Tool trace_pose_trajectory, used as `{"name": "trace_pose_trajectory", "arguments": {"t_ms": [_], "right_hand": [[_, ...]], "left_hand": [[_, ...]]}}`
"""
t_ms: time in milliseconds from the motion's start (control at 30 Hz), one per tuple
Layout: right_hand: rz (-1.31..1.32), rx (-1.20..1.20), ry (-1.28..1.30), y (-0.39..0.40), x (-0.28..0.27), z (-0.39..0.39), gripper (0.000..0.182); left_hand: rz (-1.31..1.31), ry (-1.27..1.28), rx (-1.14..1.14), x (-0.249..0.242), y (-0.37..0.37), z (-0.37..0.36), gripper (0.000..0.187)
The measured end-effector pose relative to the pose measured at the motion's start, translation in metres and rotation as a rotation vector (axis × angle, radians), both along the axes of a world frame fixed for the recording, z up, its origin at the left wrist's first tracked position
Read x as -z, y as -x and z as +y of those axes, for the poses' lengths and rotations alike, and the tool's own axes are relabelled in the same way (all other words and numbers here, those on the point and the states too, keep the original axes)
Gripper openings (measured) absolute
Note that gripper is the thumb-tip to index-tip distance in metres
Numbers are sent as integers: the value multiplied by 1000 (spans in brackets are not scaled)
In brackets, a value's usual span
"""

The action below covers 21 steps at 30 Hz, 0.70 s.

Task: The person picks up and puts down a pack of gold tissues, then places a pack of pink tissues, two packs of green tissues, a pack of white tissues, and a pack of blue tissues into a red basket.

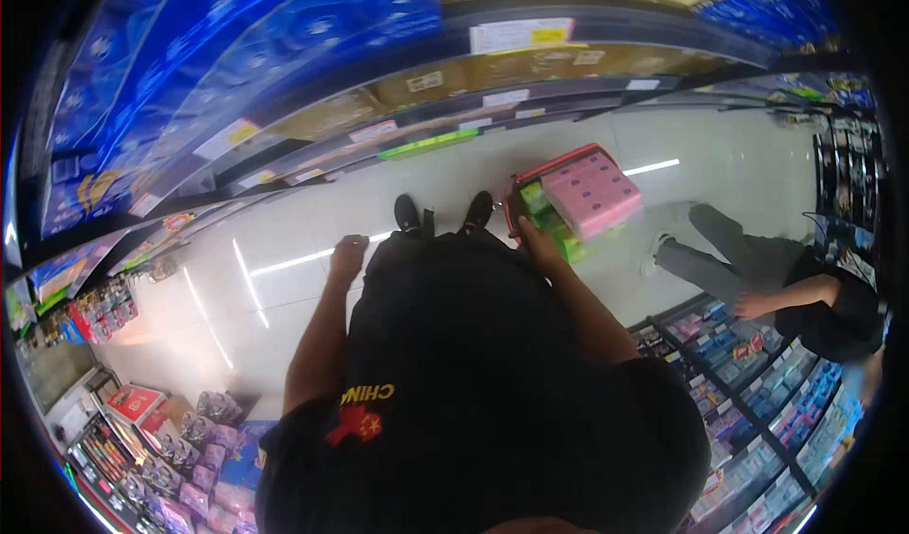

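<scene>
My right hand point(537, 242) is closed on the handle at the near side of a shopping basket, hanging beside my right leg. The shopping basket point(557, 163) has a red rim. In it lie a pink package with dark spots point(592, 191) and green packages point(571, 242), partly covered by the pink one. My left hand point(350, 253) hangs at my left side with its fingers curled in, and nothing shows in it. My black shoes point(407, 214) stand on the pale tiled floor.
Ahead runs a shelf with blue packs point(312, 32), brown boxes and price tags point(521, 35). To the right another person in grey trousers point(729, 255) stands by shelves of small goods point(757, 382). Purple packages point(204, 449) and a red box point(134, 401) are behind on the left.
</scene>
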State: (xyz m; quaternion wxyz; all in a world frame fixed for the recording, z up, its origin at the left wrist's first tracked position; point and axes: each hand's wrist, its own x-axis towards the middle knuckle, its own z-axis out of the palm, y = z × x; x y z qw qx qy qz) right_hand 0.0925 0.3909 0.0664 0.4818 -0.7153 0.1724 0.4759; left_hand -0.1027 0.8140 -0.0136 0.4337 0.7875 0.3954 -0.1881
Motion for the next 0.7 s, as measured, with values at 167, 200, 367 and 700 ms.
{"name": "trace_pose_trajectory", "arguments": {"t_ms": [167, 200, 367, 700], "right_hand": [[64, 63, -148, -2, 37, -5, 60], [77, 64, -163, -1, 38, -5, 60], [109, 73, -198, 1, 33, -1, 63], [119, 115, -78, 21, 30, 21, 64]], "left_hand": [[105, 98, -180, -76, -43, -30, 33], [75, 98, -204, -81, -44, -39, 32], [-107, -250, 707, -53, -29, -62, 34], [-102, 8, 259, -55, -2, -39, 41]]}}
